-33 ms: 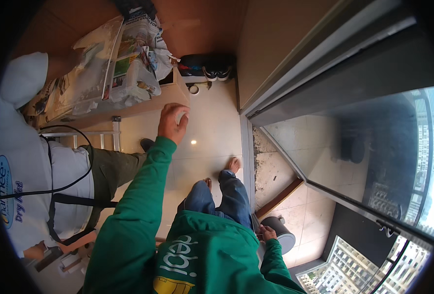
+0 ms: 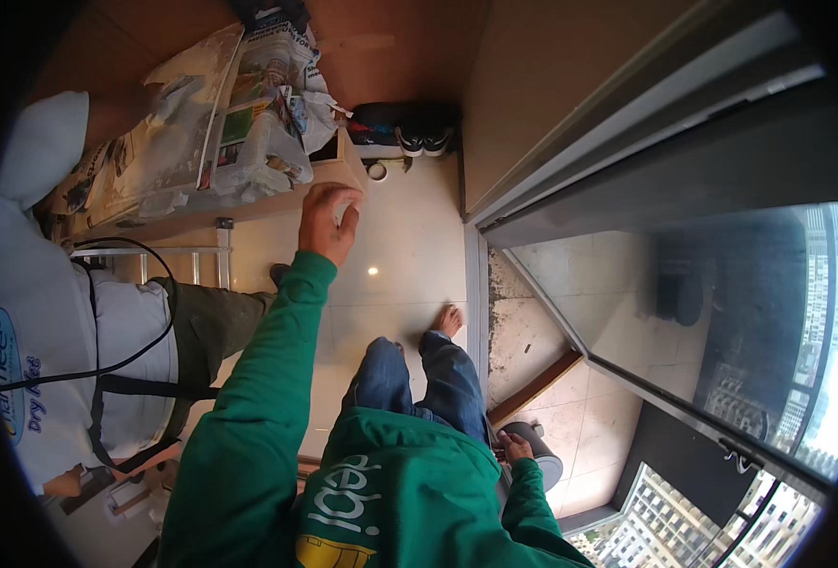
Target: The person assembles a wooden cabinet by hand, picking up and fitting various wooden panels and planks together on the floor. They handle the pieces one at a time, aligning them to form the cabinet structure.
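Person in a green hooded sweatshirt (image 2: 381, 492), standing above the cream tiled floor (image 2: 391, 237), two bare feet visible below the jeans. Left hand (image 2: 329, 222) raised out in front, fingers (image 2: 348, 204) loosely curled and released, grasping nothing, hovering just beside the corner of a wooden counter (image 2: 338, 170). Right hand (image 2: 514, 447) low at the side, fingers closed over the rim of a round grey-white bucket (image 2: 542, 459), which sits down by the right hip near the sliding door track. Counter top covered with spread newspaper sheets (image 2: 267, 85), at least three overlapping, colour-printed with green and red patches; exact count not clear. A crumpled clear plastic wrap (image 2: 258, 161) lies on top of them, plus a larger translucent sheet toward the left end. On the floor at the far wall: one pair of dark sneakers (image 2: 424, 140) with white soles, two shoes side by side, and one small roll of tape (image 2: 377, 170) just beside the counter corner. A second person (image 2: 69, 331) stands at left, white shirt with a blue oval printed logo, olive trousers, one black cable looped across the torso. Metal ladder rails (image 2: 182, 256) show between that person and the counter. Glass sliding door (image 2: 722, 312) at right, tall buildings seen through it.
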Motion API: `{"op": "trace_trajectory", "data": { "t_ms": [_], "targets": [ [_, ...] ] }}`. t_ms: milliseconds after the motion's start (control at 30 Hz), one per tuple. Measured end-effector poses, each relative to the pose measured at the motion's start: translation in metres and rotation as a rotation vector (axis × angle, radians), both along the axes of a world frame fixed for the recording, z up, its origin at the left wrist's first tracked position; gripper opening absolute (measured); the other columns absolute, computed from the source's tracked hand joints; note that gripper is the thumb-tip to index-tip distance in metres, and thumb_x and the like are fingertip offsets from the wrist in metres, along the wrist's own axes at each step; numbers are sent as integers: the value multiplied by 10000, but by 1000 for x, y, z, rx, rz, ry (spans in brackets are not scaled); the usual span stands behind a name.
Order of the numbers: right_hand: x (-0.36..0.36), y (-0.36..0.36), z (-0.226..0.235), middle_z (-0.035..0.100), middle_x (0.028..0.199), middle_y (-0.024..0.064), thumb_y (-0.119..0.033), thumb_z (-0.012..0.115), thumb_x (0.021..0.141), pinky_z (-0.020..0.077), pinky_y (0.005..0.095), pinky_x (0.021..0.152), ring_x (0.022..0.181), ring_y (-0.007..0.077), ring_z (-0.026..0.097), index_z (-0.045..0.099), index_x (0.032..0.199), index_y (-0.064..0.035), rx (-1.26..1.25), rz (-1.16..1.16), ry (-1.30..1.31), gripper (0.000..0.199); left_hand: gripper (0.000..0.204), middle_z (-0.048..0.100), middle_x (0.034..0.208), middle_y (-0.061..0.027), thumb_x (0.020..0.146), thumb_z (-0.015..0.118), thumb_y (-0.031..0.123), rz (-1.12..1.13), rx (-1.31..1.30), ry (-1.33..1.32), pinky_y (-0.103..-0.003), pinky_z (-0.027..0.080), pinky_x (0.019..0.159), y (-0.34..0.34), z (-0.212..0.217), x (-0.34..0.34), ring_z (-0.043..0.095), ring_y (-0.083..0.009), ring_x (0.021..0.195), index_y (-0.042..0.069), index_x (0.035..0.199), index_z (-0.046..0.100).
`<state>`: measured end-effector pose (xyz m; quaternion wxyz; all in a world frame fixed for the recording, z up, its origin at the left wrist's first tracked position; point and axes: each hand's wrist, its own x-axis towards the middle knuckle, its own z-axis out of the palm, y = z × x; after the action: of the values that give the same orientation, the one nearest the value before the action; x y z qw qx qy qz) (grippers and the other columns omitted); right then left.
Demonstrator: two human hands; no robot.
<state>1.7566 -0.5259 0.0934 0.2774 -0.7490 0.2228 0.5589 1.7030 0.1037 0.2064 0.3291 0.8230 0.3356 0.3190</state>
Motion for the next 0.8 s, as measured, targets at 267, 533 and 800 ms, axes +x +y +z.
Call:
{"op": "trace_trajectory", "data": {
  "t_ms": [267, 533, 800],
  "targets": [
    [163, 239, 10, 728, 984, 96, -423, 625, 966, 548, 321, 690, 769, 170, 676, 641, 1186, -17, 181, 567, -46, 462, 176, 649, 1080, -105, 829, 702, 78, 347, 173, 37, -425, 448, 926, 158, 35, -5, 591, -330, 994, 100, 1004, 719],
    [193, 529, -4, 637, 1281, 134, -422, 629, 966, 486, 378, 982, 1187, 255, 611, 548, 1348, -69, 590, 731, -401, 527, 243, 607, 1254, -85, 841, 732, 160, 224, 472, 468, -433, 394, 996, 233, 22, 14, 520, -308, 1192, 153, 1083, 726],
    [206, 792, -55, 383, 1518, 277, -483, 580, 967, 324, 389, 1145, 1409, 362, 399, 328, 1496, 33, 1034, 456, -456, 781, 266, 623, 1267, -122, 889, 693, 170, 256, 333, 477, -430, 401, 1009, 269, -5, 48, 542, -301, 1172, 108, 1146, 729]
  ]
}}
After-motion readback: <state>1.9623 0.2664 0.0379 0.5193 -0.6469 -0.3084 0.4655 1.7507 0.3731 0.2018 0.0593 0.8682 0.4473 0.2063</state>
